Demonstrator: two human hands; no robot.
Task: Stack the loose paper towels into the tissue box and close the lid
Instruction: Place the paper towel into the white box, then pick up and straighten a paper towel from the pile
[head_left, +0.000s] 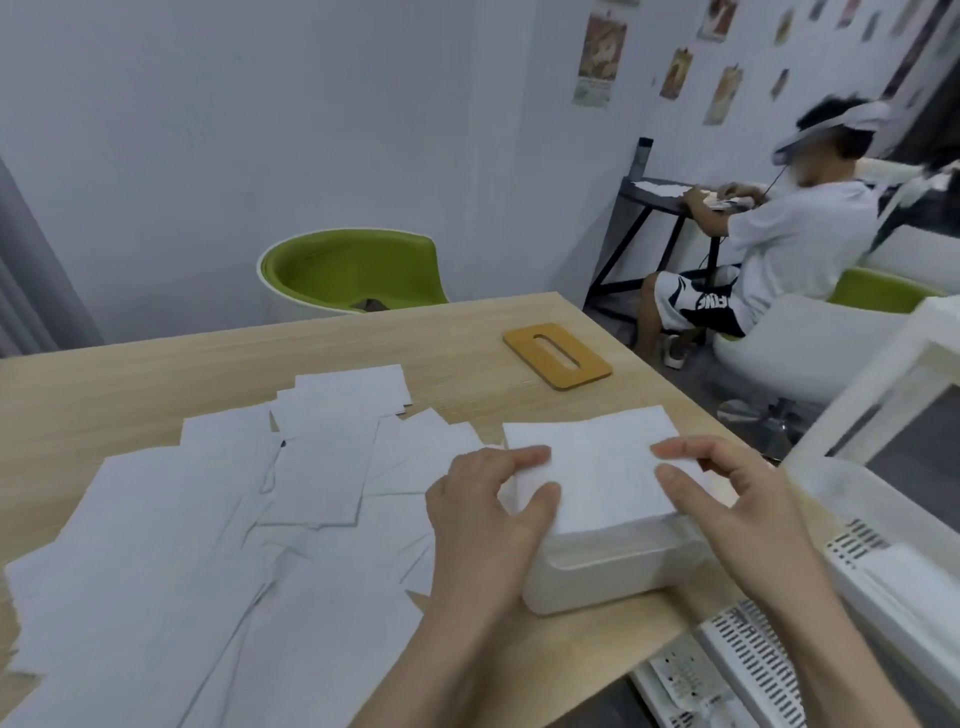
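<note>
Gripping towel stack (597, 467) both hands, atop box (597, 577).

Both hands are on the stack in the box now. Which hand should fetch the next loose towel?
Left. The left hand grips the stack's left edge, right beside the loose paper towels spread over the table's left. The right hand is on the far side of the tissue box and would have to cross it.
</note>
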